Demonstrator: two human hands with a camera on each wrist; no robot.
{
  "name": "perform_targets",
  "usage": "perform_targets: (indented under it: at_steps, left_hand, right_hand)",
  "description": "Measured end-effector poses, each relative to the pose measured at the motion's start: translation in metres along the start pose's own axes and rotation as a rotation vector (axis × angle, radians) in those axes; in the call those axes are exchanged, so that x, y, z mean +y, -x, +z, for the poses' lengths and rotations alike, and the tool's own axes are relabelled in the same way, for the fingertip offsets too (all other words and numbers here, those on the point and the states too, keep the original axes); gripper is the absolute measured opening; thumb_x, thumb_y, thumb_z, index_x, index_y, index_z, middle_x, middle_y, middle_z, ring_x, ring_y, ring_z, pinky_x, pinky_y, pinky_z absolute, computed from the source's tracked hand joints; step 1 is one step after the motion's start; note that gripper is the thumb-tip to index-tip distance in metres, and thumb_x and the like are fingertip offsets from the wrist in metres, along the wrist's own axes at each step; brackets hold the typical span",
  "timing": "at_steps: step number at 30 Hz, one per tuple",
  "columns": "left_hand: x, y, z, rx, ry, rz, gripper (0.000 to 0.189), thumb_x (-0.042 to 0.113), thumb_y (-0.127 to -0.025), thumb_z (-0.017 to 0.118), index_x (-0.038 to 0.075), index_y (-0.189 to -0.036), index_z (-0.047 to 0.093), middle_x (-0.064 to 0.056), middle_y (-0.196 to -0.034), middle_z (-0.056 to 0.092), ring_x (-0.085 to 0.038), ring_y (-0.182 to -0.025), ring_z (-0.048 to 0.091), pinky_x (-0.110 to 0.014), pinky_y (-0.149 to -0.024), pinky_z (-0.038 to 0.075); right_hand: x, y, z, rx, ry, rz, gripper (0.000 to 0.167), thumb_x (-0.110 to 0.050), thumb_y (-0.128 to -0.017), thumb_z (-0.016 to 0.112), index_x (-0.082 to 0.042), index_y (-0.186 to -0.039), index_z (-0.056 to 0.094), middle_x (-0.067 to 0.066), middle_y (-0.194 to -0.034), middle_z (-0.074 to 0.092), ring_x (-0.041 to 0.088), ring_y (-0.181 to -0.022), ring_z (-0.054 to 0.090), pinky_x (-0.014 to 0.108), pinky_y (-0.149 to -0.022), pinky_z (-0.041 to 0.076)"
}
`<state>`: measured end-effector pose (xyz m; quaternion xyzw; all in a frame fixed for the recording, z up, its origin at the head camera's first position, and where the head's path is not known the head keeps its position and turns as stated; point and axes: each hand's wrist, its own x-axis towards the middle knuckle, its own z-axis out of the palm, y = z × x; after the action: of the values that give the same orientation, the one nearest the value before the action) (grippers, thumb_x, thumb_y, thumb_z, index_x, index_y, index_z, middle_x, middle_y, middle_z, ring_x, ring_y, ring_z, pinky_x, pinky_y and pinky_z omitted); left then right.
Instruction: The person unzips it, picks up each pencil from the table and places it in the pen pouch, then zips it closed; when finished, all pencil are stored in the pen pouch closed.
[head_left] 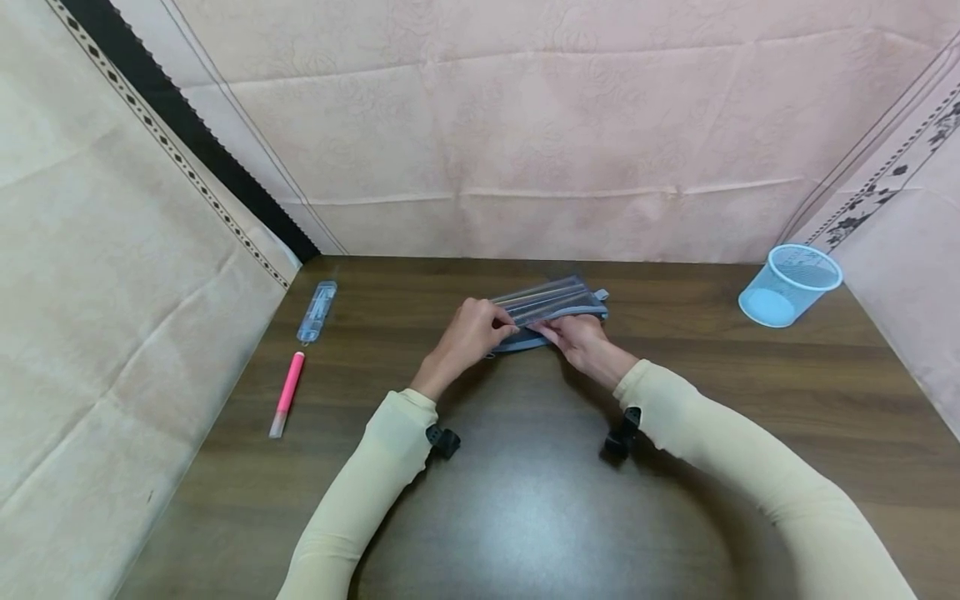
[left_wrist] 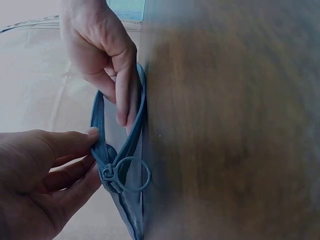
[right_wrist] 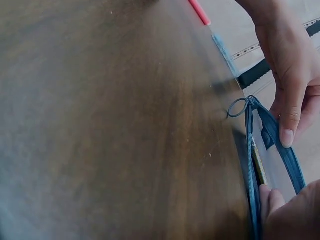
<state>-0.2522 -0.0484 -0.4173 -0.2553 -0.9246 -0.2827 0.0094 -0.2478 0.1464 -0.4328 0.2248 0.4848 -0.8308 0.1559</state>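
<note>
A blue zipper pouch lies near the table's far edge, its zipper undone; pencil-like sticks show through it. My left hand pinches the pouch's zipper edge close to the ring-shaped zipper pull. Fingers of my right hand reach inside the mouth of the pouch. In the right wrist view, a slim dark and gold stick lies in the opening, against those fingertips. Whether they grip it is hidden.
At the left lie a pink marker with a clear end and a clear blue flat item. A light blue mesh cup stands at the far right. Pale cloth hangs behind the wooden table.
</note>
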Motion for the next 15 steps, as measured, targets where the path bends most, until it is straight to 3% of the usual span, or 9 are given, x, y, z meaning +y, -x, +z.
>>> perform_targets:
  at_steps: [5,9,12,15]
  left_hand:
    - [0.000,0.000,0.001,-0.005,-0.004,0.015,0.012,0.019,-0.093,0.074,0.010,-0.096,0.082,-0.004,-0.093,0.077,-0.012,-0.075,0.063,-0.025,-0.069,0.054]
    - [-0.003,0.001,0.000,0.002,0.006,0.036,0.011,0.018,-0.092,0.075,0.010,-0.093,0.082,-0.004,-0.092,0.078,-0.011,-0.078,0.067,-0.027,-0.072,0.057]
    - [-0.007,0.004,-0.003,0.010,0.028,0.054,0.012,0.020,-0.092,0.076,0.010,-0.095,0.082,-0.003,-0.091,0.078,-0.011,-0.077,0.066,-0.027,-0.071,0.056]
    - [-0.013,0.007,-0.007,0.018,0.035,0.072,0.015,0.022,-0.094,0.073,0.010,-0.098,0.081,-0.003,-0.091,0.077,-0.013,-0.075,0.064,-0.028,-0.070,0.055]
  right_hand:
    - [0.004,0.009,-0.002,-0.042,0.002,0.001,0.060,0.014,-0.101,0.040,-0.007,-0.156,0.034,0.015,-0.156,0.046,0.024,-0.139,0.050,0.032,-0.109,0.046]
    - [0.013,0.021,0.001,-0.102,0.035,0.038,0.049,0.008,-0.103,0.041,0.002,-0.151,0.040,0.020,-0.151,0.049,0.023,-0.129,0.060,0.028,-0.105,0.050]
    - [0.021,0.031,0.002,-0.147,0.104,0.066,0.041,0.003,-0.104,0.044,0.009,-0.145,0.045,0.023,-0.136,0.061,0.019,-0.109,0.071,0.027,-0.098,0.054]
    - [0.027,0.040,0.002,-0.193,0.202,0.081,0.039,0.000,-0.104,0.048,0.011,-0.141,0.048,0.016,-0.116,0.071,0.013,-0.093,0.073,0.025,-0.090,0.057]
